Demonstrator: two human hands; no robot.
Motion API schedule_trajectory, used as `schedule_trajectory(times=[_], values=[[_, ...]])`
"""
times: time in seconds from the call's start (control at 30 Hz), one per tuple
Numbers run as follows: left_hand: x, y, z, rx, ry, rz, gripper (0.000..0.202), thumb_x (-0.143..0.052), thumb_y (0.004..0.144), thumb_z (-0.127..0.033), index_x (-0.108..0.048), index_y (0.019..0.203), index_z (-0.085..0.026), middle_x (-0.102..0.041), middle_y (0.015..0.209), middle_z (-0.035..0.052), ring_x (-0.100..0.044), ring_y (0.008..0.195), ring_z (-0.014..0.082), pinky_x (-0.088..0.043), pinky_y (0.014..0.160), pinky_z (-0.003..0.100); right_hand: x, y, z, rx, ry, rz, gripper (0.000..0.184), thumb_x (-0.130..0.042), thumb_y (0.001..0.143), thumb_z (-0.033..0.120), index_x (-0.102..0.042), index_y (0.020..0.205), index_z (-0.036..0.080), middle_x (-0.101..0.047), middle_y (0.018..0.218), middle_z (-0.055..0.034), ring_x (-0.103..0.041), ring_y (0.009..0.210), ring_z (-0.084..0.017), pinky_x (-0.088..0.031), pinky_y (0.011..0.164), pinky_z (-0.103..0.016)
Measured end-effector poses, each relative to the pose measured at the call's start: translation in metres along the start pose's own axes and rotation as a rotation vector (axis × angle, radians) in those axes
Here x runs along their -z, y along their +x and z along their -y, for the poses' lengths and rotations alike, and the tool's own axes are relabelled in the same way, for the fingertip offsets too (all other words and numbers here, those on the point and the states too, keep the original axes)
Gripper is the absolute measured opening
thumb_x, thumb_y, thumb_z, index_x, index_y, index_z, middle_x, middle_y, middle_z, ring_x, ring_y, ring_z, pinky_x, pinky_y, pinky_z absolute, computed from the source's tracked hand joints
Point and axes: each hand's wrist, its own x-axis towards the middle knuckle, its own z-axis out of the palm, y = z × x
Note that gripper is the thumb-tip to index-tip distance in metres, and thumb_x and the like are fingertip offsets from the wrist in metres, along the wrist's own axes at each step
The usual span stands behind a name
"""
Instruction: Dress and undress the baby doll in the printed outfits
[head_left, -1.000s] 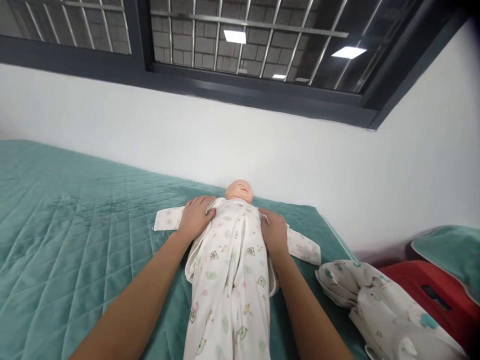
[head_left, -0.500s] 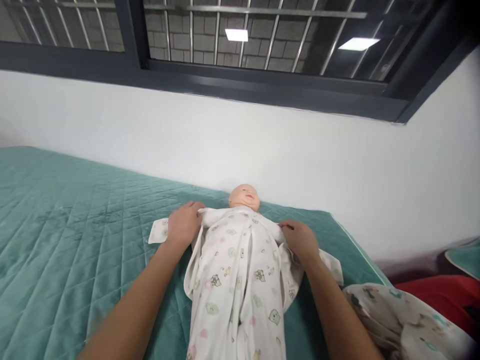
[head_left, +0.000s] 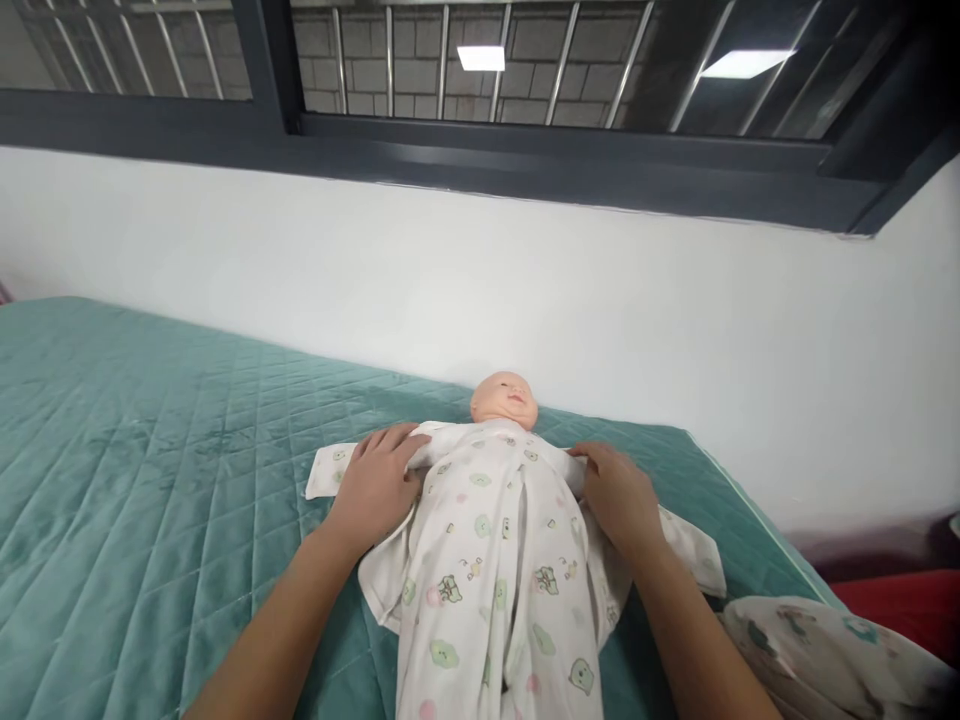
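Note:
A baby doll [head_left: 504, 398] lies on its back with its head toward the wall. White baby pajamas [head_left: 480, 570] with green and pink prints cover its body, their sleeves spread out to both sides. At the shoulder on the left, my left hand [head_left: 381, 482] is closed around the sleeve, fingers over the top. My right hand [head_left: 616, 492] pinches the other sleeve near the opposite shoulder, thumb and fingertips together. Each cuff sticks out beyond my hands. The doll's arms are hidden under the cloth.
A green quilted cover [head_left: 187, 480] spreads under the doll. White wall [head_left: 450, 280] rises just behind the head, below a dark window frame [head_left: 525, 165]. At the lower right lie a crumpled printed cloth [head_left: 832, 650] and a red item [head_left: 907, 605].
My left hand has shifted from a fingertip pinch at the shoulder to a fuller hold on the sleeve. My right hand still pinches its side. The view has moved slightly.

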Motion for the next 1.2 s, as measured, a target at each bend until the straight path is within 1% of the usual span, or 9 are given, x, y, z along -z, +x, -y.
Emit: schedule_trajectory(times=[0.13, 0.27, 0.37, 0.5, 0.6, 0.73, 0.83, 0.93, 1.2], values=[[-0.003, -0.004, -0.001, 0.029, 0.107, 0.027, 0.058, -0.051, 0.084, -0.021, -0.046, 0.141, -0.032, -0.049, 0.146, 0.0038, -0.042, 0.132, 0.0285, -0.027, 0.113, 0.051, -0.002, -0.004, 0.009, 0.164, -0.084, -0.015, 0.047, -0.033, 0.084, 0.007, -0.065, 0.117, 0.019, -0.062, 0.131, -0.0088, -0.055, 0.118, -0.032, -0.039, 0.101, -0.053], [-0.001, -0.002, 0.001, 0.112, 0.118, 0.046, 0.057, -0.050, 0.085, -0.026, -0.045, 0.142, -0.035, -0.054, 0.140, 0.0051, -0.045, 0.128, 0.0304, -0.028, 0.110, 0.052, 0.009, -0.010, 0.023, 0.232, 0.126, -0.132, 0.048, -0.036, 0.081, 0.005, -0.062, 0.119, 0.016, -0.061, 0.132, -0.0108, -0.051, 0.125, -0.028, -0.039, 0.107, -0.050], [0.001, 0.000, 0.002, 0.125, 0.075, 0.043, 0.058, -0.051, 0.083, -0.026, -0.048, 0.140, -0.035, -0.058, 0.134, 0.0048, -0.048, 0.124, 0.0304, -0.030, 0.109, 0.051, 0.031, -0.025, 0.053, 0.289, 0.352, -0.187, 0.039, -0.040, 0.091, 0.017, -0.058, 0.125, 0.024, -0.060, 0.131, -0.0066, -0.053, 0.123, -0.025, -0.044, 0.105, -0.047], [0.001, 0.004, 0.002, 0.137, -0.062, -0.017, 0.046, -0.052, 0.083, -0.023, -0.060, 0.127, -0.033, -0.064, 0.126, 0.0017, -0.054, 0.118, 0.0261, -0.033, 0.109, 0.045, 0.047, -0.046, 0.111, 0.534, 0.352, -0.015, 0.038, -0.041, 0.094, 0.019, -0.052, 0.130, 0.023, -0.055, 0.138, -0.0064, -0.048, 0.129, -0.023, -0.042, 0.108, -0.044], [0.002, 0.006, 0.001, 0.136, -0.131, -0.103, 0.037, -0.052, 0.083, -0.019, -0.064, 0.116, -0.029, -0.067, 0.121, 0.0008, -0.058, 0.113, 0.0229, -0.039, 0.103, 0.039, 0.040, -0.040, 0.149, 0.680, 0.203, 0.085, 0.039, -0.042, 0.092, 0.014, -0.052, 0.129, 0.017, -0.057, 0.133, -0.0102, -0.049, 0.124, -0.025, -0.040, 0.107, -0.045], [0.002, 0.006, 0.003, 0.185, -0.116, -0.145, 0.033, -0.048, 0.086, -0.019, -0.062, 0.115, -0.025, -0.070, 0.113, 0.0042, -0.063, 0.105, 0.0243, -0.044, 0.094, 0.038, 0.018, -0.012, 0.188, 0.814, -0.029, 0.289, 0.027, -0.044, 0.091, 0.014, -0.061, 0.112, 0.012, -0.063, 0.111, -0.0131, -0.057, 0.104, -0.025, -0.046, 0.095, -0.042], [0.003, 0.006, 0.007, 0.220, -0.136, -0.132, 0.034, -0.047, 0.087, -0.018, -0.060, 0.118, -0.023, -0.070, 0.116, 0.0053, -0.063, 0.107, 0.0246, -0.043, 0.094, 0.038, 0.004, 0.001, 0.207, 0.840, -0.181, 0.372, 0.033, -0.047, 0.087, 0.011, -0.057, 0.118, 0.010, -0.061, 0.114, -0.0154, -0.058, 0.102, -0.027, -0.049, 0.088, -0.042], [0.004, 0.007, 0.008, 0.215, -0.144, -0.110, 0.034, -0.047, 0.088, -0.018, -0.059, 0.119, -0.024, -0.069, 0.120, 0.0051, -0.062, 0.110, 0.0241, -0.040, 0.099, 0.039, -0.004, 0.004, 0.216, 0.829, -0.243, 0.358, 0.042, -0.049, 0.084, 0.010, -0.052, 0.126, 0.008, -0.058, 0.118, -0.0171, -0.056, 0.106, -0.028, -0.049, 0.089, -0.043], [0.004, 0.007, 0.006, 0.200, -0.142, -0.034, 0.032, -0.049, 0.088, -0.026, -0.057, 0.119, -0.025, -0.066, 0.125, 0.0065, -0.058, 0.116, 0.0255, -0.024, 0.114, 0.049, -0.018, 0.017, 0.219, 0.758, -0.388, 0.402, 0.037, -0.048, 0.089, 0.015, -0.053, 0.124, 0.007, -0.061, 0.115, -0.0204, -0.061, 0.106, -0.030, -0.049, 0.087, -0.043]])
